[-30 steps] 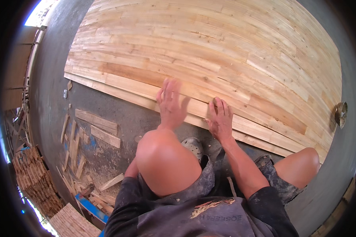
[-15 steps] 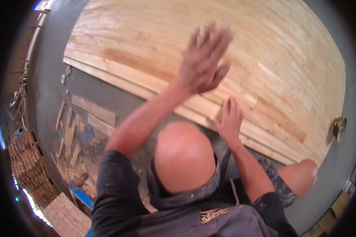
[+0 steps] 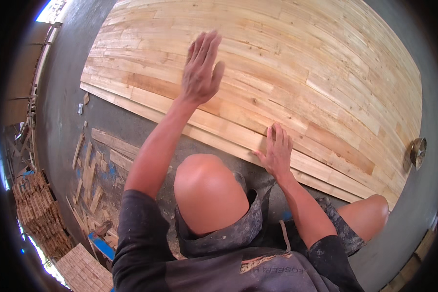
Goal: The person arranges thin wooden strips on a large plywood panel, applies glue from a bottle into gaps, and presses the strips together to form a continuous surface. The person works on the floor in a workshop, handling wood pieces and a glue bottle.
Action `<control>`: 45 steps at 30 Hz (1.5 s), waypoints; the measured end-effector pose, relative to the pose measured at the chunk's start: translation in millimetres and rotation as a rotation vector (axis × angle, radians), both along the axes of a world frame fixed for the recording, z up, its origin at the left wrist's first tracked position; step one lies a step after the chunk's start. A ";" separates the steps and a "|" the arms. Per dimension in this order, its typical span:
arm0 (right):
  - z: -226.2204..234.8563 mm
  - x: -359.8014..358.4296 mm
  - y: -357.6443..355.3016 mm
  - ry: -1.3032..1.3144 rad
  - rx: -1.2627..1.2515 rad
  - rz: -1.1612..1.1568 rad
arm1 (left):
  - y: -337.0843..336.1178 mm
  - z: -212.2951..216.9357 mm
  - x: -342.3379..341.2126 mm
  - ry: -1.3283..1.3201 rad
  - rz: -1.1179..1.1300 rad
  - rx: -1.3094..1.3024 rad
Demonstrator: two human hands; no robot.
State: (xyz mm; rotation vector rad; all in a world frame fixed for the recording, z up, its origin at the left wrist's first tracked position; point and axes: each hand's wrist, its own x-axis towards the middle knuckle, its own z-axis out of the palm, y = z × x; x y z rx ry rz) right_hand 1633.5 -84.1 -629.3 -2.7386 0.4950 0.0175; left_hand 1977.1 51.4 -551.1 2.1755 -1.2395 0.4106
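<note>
A broad panel of pale, edge-joined wood strips lies before me, its long near edge running from the left down to the right. My left hand is over its left-middle part, empty, with fingers stretched out and thumb apart. Whether that palm touches the wood I cannot tell. Close to the near edge, my right hand rests with fingers spread on the wood and holds nothing. Along this edge a lower layer of wood sticks out from under the top surface.
Loose wood offcuts lie on the grey floor to the left. Stacked wood pieces stand at the far left. A round metal object sits by the panel's right end. My bent knee is near the panel edge.
My left hand has moved left across the panel and its blur has lessened. My right hand has shifted slightly left along the near edge. My raised knee has tilted left.
</note>
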 end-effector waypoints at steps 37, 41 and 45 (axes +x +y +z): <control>224.4 -93.3 -375.3 0.227 -0.211 -0.263 | 97.2 -64.4 -49.2 0.302 -0.399 0.749; 322.4 -279.4 -436.4 -0.368 -0.330 -0.764 | -2.4 4.9 -7.8 0.183 -0.400 0.723; 277.6 -458.0 -387.1 -0.256 -0.501 -1.113 | -127.2 50.5 -32.0 0.099 -0.564 0.846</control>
